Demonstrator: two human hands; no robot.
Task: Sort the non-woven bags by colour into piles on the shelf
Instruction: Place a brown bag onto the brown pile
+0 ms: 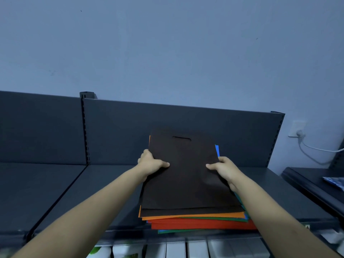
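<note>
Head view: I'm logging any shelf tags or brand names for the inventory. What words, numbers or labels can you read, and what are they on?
No text can be read in this view.
Small tag on the shelf edge: too small and blurred to read.
White packages below the shelf: blurred, with green markings but no legible words.
Blue-patterned item at far right: blurred, nothing legible.
Top dark brown bag: no print visible.

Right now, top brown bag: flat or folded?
Flat. The brown bag lies spread on the stack, handle slot visible, left hand and right hand gripping its sides.
</note>
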